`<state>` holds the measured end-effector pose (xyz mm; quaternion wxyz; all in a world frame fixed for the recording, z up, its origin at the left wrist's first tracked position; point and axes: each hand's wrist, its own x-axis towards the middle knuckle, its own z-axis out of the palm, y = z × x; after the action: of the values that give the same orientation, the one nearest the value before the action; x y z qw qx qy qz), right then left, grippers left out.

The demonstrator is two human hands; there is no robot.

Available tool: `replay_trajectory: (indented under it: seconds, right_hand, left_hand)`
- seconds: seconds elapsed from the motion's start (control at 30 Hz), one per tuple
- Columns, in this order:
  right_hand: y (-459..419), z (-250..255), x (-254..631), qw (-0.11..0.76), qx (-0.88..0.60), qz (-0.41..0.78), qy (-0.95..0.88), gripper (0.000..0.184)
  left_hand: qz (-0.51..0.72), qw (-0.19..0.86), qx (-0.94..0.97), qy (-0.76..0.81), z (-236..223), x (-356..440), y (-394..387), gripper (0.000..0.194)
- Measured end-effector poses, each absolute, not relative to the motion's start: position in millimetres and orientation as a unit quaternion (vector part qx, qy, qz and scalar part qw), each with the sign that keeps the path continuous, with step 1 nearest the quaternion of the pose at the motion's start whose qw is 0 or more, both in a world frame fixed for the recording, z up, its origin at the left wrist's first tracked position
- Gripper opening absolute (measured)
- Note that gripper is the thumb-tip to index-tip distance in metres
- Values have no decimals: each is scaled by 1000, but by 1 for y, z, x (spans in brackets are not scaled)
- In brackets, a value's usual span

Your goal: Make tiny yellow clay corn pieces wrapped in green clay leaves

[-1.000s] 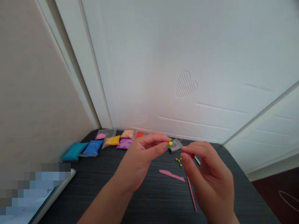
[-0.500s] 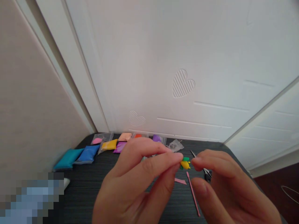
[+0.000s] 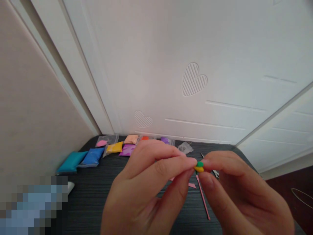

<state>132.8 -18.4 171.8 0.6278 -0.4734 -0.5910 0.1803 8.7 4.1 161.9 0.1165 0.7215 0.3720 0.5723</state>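
Between my two hands is a small green and yellow clay figure (image 3: pixel 200 167), mostly covered by fingertips. My left hand (image 3: pixel 146 186) pinches its left side between thumb and fingers. On the other side, the index finger and thumb of my right hand (image 3: pixel 244 192) close on its right edge. Just below lies a thin pink modelling tool (image 3: pixel 202 198) on the dark table (image 3: pixel 85 202). A flat pink strip (image 3: pixel 192 185) lies beside the tool, partly hidden by my left hand. Scissors (image 3: pixel 215 173) show only in part behind my right hand.
Along the table's back and left edges lie clay packets, among them a teal packet (image 3: pixel 71 162), a blue packet (image 3: pixel 92 157) and a yellow packet (image 3: pixel 114 148). A crumpled clear bag (image 3: pixel 185 148) lies near the white panel (image 3: pixel 146 65). A pixelated object (image 3: pixel 31 205) is at lower left.
My right hand has moved in from the right, and its fingertips have closed on the clay figure. The figure and my left hand have shifted slightly right.
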Motion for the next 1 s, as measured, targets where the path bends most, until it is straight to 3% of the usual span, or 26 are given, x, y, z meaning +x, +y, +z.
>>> replay_trajectory:
  seconds: [0.63,1.0]
  right_hand:
    - [-17,169,136,645,-454,242,-565,15]
    - [-17,169,135,646,-457,231,-566,14]
  left_hand:
    - [560,270,706,339,162,6,9,21]
    - [565,253,711,333,164,4,11,18]
